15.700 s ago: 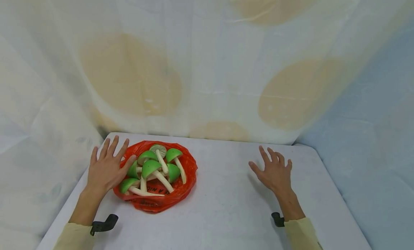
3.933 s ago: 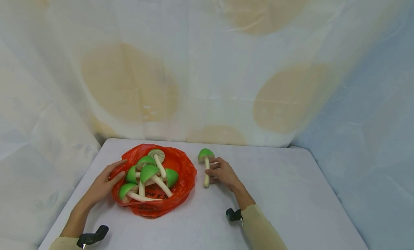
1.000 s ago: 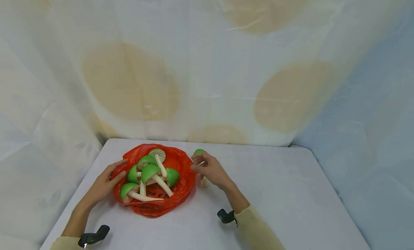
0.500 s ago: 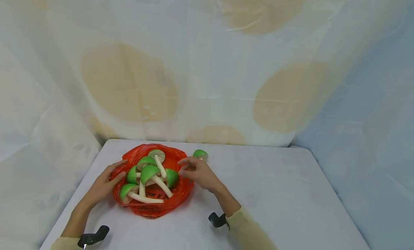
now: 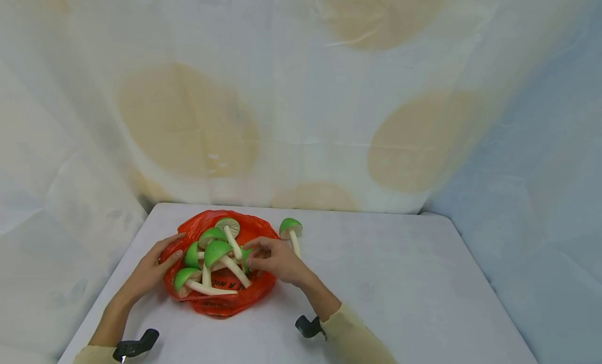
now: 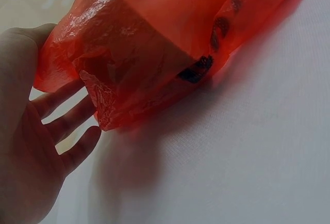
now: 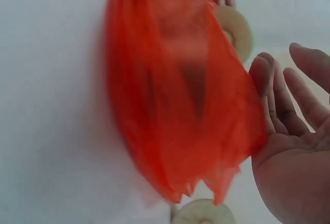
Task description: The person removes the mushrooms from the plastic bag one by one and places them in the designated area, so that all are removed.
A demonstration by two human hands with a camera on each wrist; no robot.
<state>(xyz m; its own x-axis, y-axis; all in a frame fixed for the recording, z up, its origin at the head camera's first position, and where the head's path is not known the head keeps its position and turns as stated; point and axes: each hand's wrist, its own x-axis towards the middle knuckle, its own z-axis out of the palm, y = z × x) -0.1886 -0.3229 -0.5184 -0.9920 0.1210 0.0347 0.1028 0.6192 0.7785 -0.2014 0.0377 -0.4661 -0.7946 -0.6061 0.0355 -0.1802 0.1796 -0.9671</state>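
An open red plastic bag (image 5: 221,307) with dark print holds several toy mushrooms (image 5: 217,251) with green caps and white stems. My left hand (image 5: 149,270) holds the bag's left rim, thumb over the edge and fingers outside, as the left wrist view shows the fingers (image 6: 72,115) behind the red film. Over the bag's right side reaches my right hand (image 5: 282,260), its fingers loosely bent and nothing between them. Its fingertips are right at the green cap of the rightmost mushroom in the bag. In the right wrist view, the right hand (image 7: 294,167) is beside the bag's rim.
One green-capped mushroom (image 5: 290,228) lies on the white table (image 5: 400,291) just right of the bag, its stem end hidden behind my right hand. Black wrist mounts (image 5: 136,344) sit on both forearms. A pale spotted cloth (image 5: 320,118) hangs behind and beside the table.
A mushroom came out of the bag and was set on the table at its right. My right hand let it go and moved left over the bag. The left hand stays at the rim.
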